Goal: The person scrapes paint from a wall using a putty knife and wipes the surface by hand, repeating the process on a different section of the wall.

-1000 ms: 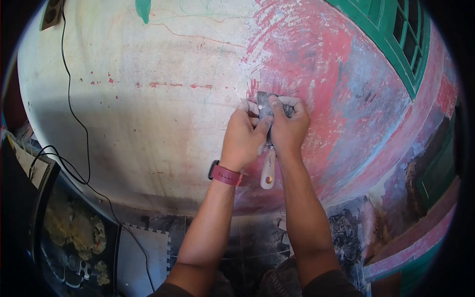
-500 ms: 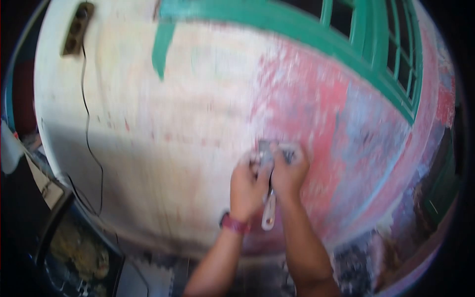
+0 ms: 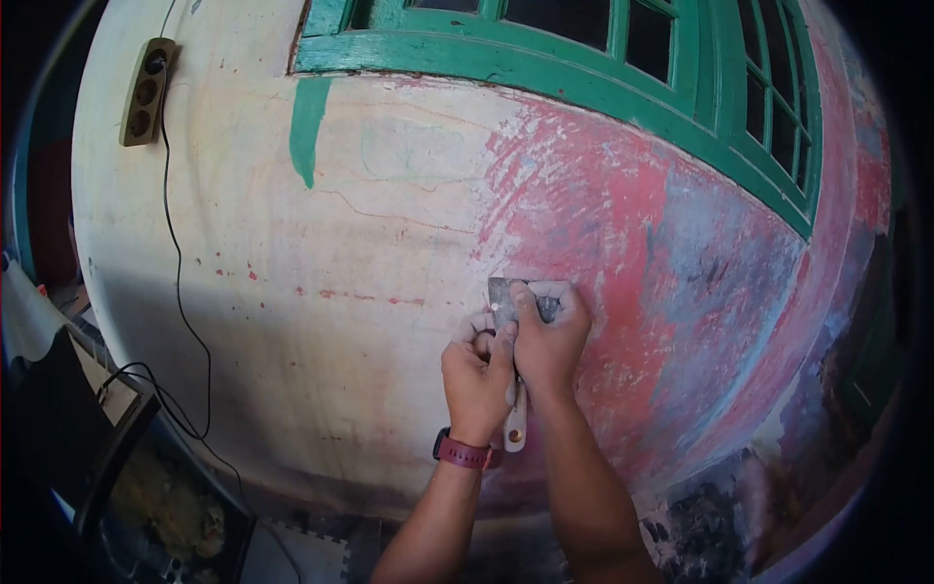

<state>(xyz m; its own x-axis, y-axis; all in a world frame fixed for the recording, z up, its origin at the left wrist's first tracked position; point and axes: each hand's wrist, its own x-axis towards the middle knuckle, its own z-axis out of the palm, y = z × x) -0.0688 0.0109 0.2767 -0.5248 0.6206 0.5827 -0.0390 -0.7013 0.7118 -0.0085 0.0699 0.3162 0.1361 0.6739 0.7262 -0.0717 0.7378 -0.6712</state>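
Note:
Both of my hands grip a scraper with a grey metal blade (image 3: 502,298) and a pale handle (image 3: 516,428) that hangs down with a hole at its end. My left hand (image 3: 477,375), with a dark red watch band (image 3: 464,453) at the wrist, is closed around the lower blade and handle. My right hand (image 3: 552,336) presses its thumb and fingers on the blade from the right. The blade lies against the wall (image 3: 389,360), where off-white paint meets a scraped pink patch (image 3: 574,234).
A green window frame (image 3: 545,78) crosses the upper right. A socket strip (image 3: 149,92) hangs at the upper left, its black cable (image 3: 178,263) running down. A dark-framed glossy panel (image 3: 161,496) stands at the lower left.
The wall and window sit slightly lower in the view. Both hands stay closed on the scraper and appear a little further left; the blade lies slightly left along the paint edge.

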